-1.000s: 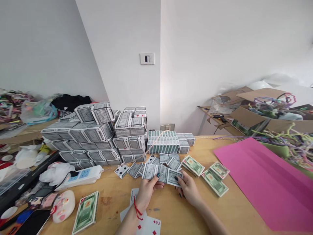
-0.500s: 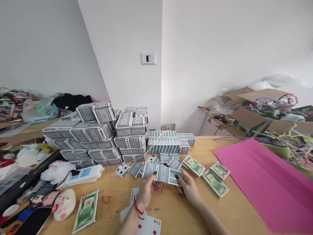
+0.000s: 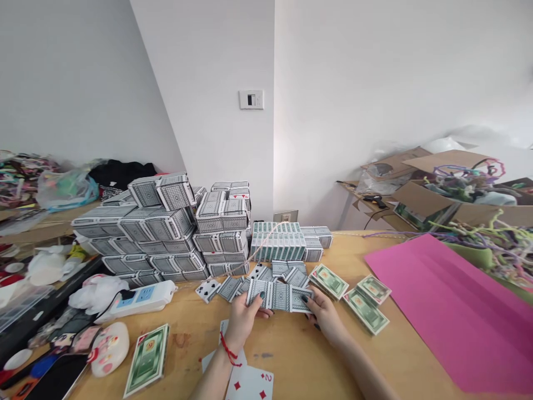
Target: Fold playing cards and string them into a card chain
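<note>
Between my two hands a strip of playing cards (image 3: 280,296), blue-grey backs up and joined side by side, is held above the table. My left hand (image 3: 245,318) pinches its left end, thumb on top. At the right end my right hand (image 3: 323,314) grips the same strip. Just behind it lie loose cards (image 3: 296,276), some with backs up, and a spade card (image 3: 207,289) face up. Under my left forearm a two of diamonds (image 3: 251,383) rests face up, partly covered, over other cards.
Card-built blocks (image 3: 158,228) are stacked at the back left, beside a row of green card boxes (image 3: 278,243). Green card packs (image 3: 366,310) lie to the right, another pack (image 3: 147,360) to the left. A pink sheet (image 3: 453,316) covers the right side; a power strip (image 3: 144,299) sits left.
Both hands still hold the card strip, which has shifted slightly right and levelled out. My left hand has moved a little left at the wrist, its fingers less visible below the strip.
</note>
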`<state>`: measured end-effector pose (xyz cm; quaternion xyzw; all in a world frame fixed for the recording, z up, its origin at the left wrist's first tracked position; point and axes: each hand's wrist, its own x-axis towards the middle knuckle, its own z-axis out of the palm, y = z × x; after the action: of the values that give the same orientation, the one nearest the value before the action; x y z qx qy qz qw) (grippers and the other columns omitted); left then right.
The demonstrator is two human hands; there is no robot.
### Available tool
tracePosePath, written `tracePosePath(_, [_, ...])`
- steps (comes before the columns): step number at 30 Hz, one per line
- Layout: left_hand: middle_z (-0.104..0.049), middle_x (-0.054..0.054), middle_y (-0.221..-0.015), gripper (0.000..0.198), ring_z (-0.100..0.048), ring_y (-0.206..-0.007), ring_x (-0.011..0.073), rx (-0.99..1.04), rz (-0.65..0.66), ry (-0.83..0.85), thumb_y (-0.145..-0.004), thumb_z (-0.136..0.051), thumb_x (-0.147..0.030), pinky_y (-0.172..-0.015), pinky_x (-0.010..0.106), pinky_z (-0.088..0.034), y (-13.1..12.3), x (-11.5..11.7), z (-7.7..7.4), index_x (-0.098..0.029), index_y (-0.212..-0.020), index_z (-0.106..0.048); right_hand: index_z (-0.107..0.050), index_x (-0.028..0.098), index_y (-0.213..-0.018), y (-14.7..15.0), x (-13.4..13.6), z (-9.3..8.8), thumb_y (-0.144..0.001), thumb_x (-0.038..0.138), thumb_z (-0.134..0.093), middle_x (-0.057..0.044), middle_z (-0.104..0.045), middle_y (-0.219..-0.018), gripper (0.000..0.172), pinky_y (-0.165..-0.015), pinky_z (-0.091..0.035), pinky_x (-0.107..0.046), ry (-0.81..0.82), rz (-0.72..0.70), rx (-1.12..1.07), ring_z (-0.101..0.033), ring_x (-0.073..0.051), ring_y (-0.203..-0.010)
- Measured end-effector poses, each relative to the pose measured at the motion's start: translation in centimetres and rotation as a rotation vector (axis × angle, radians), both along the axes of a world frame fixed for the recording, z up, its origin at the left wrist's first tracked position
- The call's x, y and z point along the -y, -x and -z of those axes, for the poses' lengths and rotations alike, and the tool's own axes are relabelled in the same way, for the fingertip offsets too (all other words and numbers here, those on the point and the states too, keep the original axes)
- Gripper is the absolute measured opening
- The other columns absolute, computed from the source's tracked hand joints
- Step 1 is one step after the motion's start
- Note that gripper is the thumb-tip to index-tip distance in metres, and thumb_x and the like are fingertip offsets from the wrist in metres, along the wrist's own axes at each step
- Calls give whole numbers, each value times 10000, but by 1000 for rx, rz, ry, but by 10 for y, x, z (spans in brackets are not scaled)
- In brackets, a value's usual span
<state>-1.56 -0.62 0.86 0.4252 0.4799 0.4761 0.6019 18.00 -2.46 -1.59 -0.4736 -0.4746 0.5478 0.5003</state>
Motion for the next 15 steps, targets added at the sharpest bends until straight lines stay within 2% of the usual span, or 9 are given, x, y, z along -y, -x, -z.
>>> tracePosePath(9, [-582, -8, -436, 193, -577, -437, 158, -59, -7, -23, -634, -606, -330, -445, 227, -411, 2, -1, 0, -162, -579, -528, -407, 200, -699, 1, 0, 2, -718, 555, -510, 91, -350, -472, 371, -329, -246, -158, 5, -7, 22, -312, -54, -362])
tracePosePath(15, [-466, -50, -306, 264, -418, -306, 89, -154, -4, -90, -669, -576, -333, -387, 197, -319, 4, -1, 7, -186, -486, -455, -411, 202, -727, 3, 6, 4, -736, 570, -470, 91, -404, -429, 372, -277, -233, -172, -27, 34, 95, -322, -56, -277])
